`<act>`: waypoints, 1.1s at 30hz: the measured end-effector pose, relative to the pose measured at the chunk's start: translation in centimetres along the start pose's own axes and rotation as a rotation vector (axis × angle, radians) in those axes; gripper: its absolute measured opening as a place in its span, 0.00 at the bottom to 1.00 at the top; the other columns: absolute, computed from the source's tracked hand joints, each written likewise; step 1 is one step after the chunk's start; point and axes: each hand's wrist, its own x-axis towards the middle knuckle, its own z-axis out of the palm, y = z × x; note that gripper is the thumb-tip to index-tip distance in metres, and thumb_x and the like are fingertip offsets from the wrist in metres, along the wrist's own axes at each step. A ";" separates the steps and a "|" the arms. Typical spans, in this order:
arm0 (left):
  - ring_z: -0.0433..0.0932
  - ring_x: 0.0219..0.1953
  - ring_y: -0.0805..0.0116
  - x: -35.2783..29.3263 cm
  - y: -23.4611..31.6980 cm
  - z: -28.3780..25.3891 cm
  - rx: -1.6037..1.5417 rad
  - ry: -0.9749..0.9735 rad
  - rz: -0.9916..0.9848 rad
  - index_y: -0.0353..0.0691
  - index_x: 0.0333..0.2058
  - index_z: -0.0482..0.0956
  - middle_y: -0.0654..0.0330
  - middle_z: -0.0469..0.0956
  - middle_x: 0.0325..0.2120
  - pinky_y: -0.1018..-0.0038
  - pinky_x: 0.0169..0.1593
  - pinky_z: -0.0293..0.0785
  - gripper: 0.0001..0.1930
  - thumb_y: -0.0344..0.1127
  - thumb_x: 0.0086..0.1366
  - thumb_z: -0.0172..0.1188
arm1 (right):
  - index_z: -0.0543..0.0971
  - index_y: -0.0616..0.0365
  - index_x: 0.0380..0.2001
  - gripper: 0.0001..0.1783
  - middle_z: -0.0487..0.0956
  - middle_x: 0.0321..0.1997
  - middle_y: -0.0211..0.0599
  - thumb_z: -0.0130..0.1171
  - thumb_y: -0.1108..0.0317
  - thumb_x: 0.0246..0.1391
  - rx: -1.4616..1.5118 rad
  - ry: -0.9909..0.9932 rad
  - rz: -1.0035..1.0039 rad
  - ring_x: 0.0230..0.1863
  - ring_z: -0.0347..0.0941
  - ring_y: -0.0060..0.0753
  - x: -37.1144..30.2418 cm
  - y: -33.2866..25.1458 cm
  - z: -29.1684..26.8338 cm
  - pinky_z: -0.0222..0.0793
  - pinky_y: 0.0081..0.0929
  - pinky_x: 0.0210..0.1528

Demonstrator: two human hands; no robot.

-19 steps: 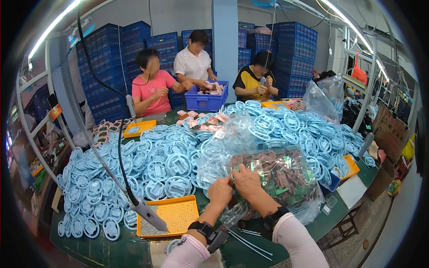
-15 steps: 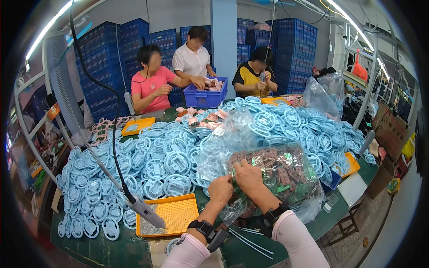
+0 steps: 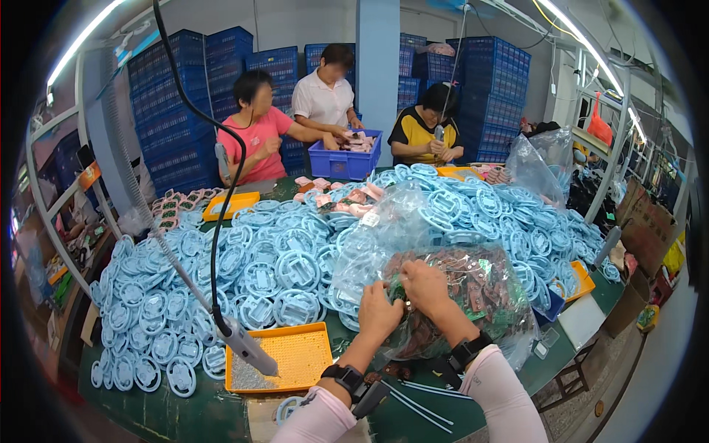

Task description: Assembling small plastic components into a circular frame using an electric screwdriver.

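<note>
A clear plastic bag (image 3: 495, 295) full of brown and green circuit boards lies in front of me on the table. At its left edge my left hand (image 3: 381, 308) is closed, fingers curled on the plastic. My right hand (image 3: 427, 286), close beside it, pinches the same bag from above, and both hands nearly touch. Small dark and green bits of board show between my fingers. Just beyond lies a large heap of light blue ring-shaped plastic parts (image 3: 295, 269), partly covered by loose clear plastic.
An electric screwdriver (image 3: 249, 348) hangs over an orange tray (image 3: 319, 347) of small screws. White cable ties (image 3: 421, 410) lie near my wrists. Across the table are three people; one reaches into a blue crate (image 3: 340, 164) of pink parts. Stacked blue crates (image 3: 491, 96) stand behind.
My left hand has moved right and slightly up, closer to the right hand. My right hand has shifted slightly right. The view moved a little, and the hanging screwdriver cable swung.
</note>
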 end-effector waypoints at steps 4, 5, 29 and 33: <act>0.76 0.31 0.44 2.2 -2.0 1.5 0.032 -0.099 -0.099 0.37 0.36 0.73 0.43 0.75 0.21 0.56 0.36 0.70 0.13 0.35 0.51 0.56 | 0.76 0.48 0.31 0.06 0.74 0.29 0.36 0.53 0.62 0.52 -0.033 0.067 -0.106 0.28 0.74 0.46 -1.0 -0.4 0.0 0.69 0.39 0.31; 0.75 0.30 0.41 2.7 -2.1 1.3 0.044 -0.156 -0.121 0.36 0.36 0.73 0.41 0.75 0.21 0.56 0.37 0.70 0.12 0.32 0.51 0.53 | 0.76 0.47 0.31 0.05 0.74 0.29 0.35 0.52 0.63 0.52 -0.040 0.015 -0.139 0.29 0.74 0.45 -1.1 -0.3 0.0 0.69 0.39 0.31; 0.72 0.37 0.57 -2.7 -3.8 -4.5 -0.107 -0.070 -0.242 0.36 0.40 0.72 0.51 0.68 0.36 0.68 0.42 0.70 0.16 0.26 0.49 0.53 | 0.64 0.56 0.56 0.39 0.64 0.54 0.46 0.62 0.56 0.39 -0.154 -0.075 -0.305 0.56 0.57 0.49 -7.4 -2.5 -5.2 0.50 0.51 0.57; 0.71 0.40 0.50 -7.6 -3.0 -5.0 -0.012 -0.206 -0.214 0.33 0.40 0.70 0.47 0.69 0.37 0.63 0.45 0.68 0.18 0.30 0.48 0.56 | 0.64 0.56 0.57 0.44 0.61 0.59 0.45 0.63 0.49 0.36 -0.284 -0.149 -0.365 0.62 0.53 0.45 -10.3 0.3 -5.9 0.41 0.53 0.62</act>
